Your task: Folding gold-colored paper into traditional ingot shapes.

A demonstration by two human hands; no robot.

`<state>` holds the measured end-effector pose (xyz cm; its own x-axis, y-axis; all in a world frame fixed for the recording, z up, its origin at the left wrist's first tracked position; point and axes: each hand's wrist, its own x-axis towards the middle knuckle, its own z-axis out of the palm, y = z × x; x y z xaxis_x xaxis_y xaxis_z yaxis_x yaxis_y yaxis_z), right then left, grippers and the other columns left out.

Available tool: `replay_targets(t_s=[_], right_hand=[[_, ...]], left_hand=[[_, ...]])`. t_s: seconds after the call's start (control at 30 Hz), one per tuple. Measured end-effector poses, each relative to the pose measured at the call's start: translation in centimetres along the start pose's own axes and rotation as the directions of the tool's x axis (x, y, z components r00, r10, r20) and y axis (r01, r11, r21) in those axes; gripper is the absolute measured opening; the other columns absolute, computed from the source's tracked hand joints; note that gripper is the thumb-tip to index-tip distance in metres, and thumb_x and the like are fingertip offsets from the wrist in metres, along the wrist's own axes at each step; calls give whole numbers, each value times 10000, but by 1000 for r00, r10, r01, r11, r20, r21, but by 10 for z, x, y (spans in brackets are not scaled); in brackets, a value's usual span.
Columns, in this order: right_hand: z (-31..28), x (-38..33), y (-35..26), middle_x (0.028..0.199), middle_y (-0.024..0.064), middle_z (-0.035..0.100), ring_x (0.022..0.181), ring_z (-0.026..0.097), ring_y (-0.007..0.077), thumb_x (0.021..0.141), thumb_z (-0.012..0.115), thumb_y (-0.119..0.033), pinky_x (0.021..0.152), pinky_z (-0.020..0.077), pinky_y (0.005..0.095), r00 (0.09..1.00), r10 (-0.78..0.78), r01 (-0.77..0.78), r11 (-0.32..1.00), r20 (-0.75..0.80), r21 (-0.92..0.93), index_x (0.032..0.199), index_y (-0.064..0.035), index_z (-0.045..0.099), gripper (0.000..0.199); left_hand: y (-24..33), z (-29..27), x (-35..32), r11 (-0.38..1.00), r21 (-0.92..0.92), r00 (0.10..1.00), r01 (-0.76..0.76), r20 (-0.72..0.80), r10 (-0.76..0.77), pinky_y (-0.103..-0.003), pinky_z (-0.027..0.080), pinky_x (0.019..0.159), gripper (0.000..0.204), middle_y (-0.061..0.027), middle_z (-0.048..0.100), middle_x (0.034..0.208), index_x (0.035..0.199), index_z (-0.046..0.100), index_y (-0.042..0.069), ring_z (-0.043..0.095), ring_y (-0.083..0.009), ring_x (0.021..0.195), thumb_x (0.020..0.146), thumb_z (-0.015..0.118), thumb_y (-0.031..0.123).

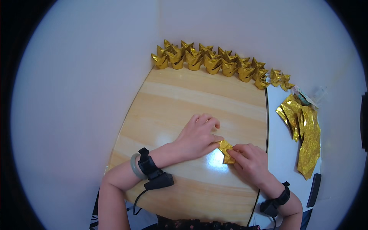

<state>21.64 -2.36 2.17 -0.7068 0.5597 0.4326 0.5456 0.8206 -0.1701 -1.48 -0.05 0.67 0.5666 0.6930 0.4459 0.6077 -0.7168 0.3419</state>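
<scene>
L hand (pixel 197 138) lies palm down on the wooden table (pixel 172 99), fingers loosely curled, thumb tip pinning the left corner of a small gold foil piece (pixel 226 150). R hand (pixel 249 163) pinches the same piece from the right, thumb + index closed on its lower edge. So both hands are on it, mid-fold by the look. Piece sits near the table's right edge, partly hidden under R fingers, exact fold shape can't tell.

Wrists: black strap device w/ cable (pixel 153 172) on L plus a pale green bangle (pixel 135 166); black strap (pixel 278 201) on R.

Further out: row of finished gold folded ingots (pixel 214 63) along the far table edge against the wall. To the right on a white surface (pixel 281 153), loose pile of gold foil sheets (pixel 303 130), well apart from the hands. Dark flat object (pixel 314 189) at its lower right, can't ID.

Risks, imo:
- foil is slick + springy; if L thumb lifts before the crease sets, the fold likely pops open
- uneven pinch from R → crooked crease or torn corner
- piece is close to the table edge, a slip could push it off into the gap
- L wrist cable drags on the table, could snag.
</scene>
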Motion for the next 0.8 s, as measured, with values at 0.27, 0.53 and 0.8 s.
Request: replay_targets(t_s=[0.27,0.53,0.8], right_hand=[[11,-5,2,905,6,612,762,580,186,656,705,-55,642,503,304,995,-86,81,991,49,106,1009,-82,674,355],[2,-2,5,881,6,603,814,573,188,671,724,-66,682,498,317,988,-55,27,982,146,189,1002,-106,694,334],[-1,4,21,868,5,623,845,586,207,689,729,-96,711,486,322,979,-84,26,954,185,298,954,-108,695,268]], left_hand=[[1,10,-2,992,-34,992,117,42,-116,-405,347,916,263,-60,537,1070,980,737,171,445,-285,1054,739,730,277],[7,-5,-4,969,-97,953,226,228,-199,-422,274,1018,514,-84,472,1208,1165,675,175,357,-310,1178,685,772,333],[10,-12,-3,964,-90,923,249,324,-208,-425,249,1020,649,-100,438,1257,1246,620,183,331,-305,1203,649,795,366]])
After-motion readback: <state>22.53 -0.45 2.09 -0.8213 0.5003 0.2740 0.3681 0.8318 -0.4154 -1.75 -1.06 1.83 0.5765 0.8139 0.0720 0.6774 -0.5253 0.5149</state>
